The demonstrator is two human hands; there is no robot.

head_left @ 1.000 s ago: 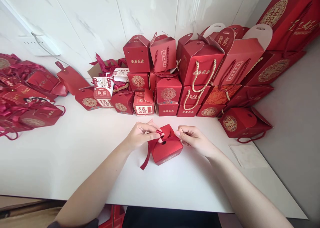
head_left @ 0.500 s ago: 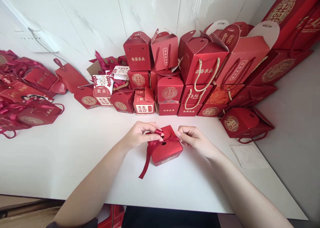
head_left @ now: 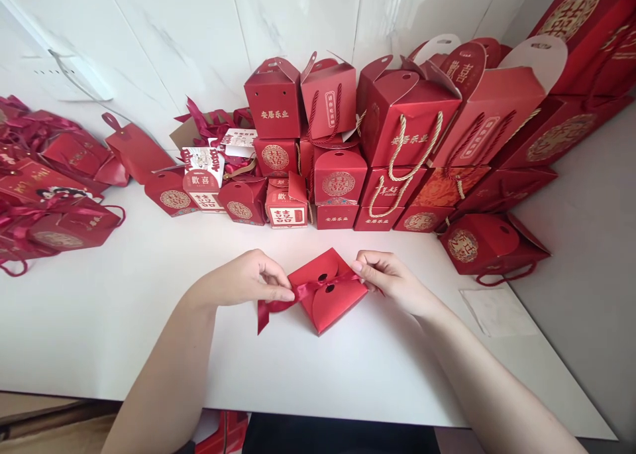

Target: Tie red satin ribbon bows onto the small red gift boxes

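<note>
While the left hand (head_left: pixel 253 278) pinches one side of a dark red satin ribbon (head_left: pixel 309 287) between thumb and fingers, the right hand (head_left: pixel 390 278) grips the other side just by the far right edge of a small red box (head_left: pixel 334 311). That box sits on the white table (head_left: pixel 258 368), right between the two hands and in front of the person, turned so that one corner points toward the near edge. Its rounded flaps are folded over the top, with two dark holes close together in the middle, and the ribbon crosses there, drawn narrow between the holes; from where I stand I cannot tell whether it is knotted. A loose tail of it hangs below the left hand, clear of the box. Behind all this, against the marbled wall (head_left: pixel 298 16), stand stacked red boxes (head_left: pixel 387 156), several with gold lettering and some with twisted rope handles. Toward the left end of that row, white cards (head_left: pixel 205 166) rest above the smaller boxes. Off to the left, well apart from the hands, lies a heap of red packages (head_left: pixel 74 232), some trimmed with ribbon. On the right, another red box with a cord handle (head_left: pixel 489 245) stands near the grey side wall (head_left: pixel 586 288), and just in front of it lies a flat white sheet (head_left: pixel 497 311).
</note>
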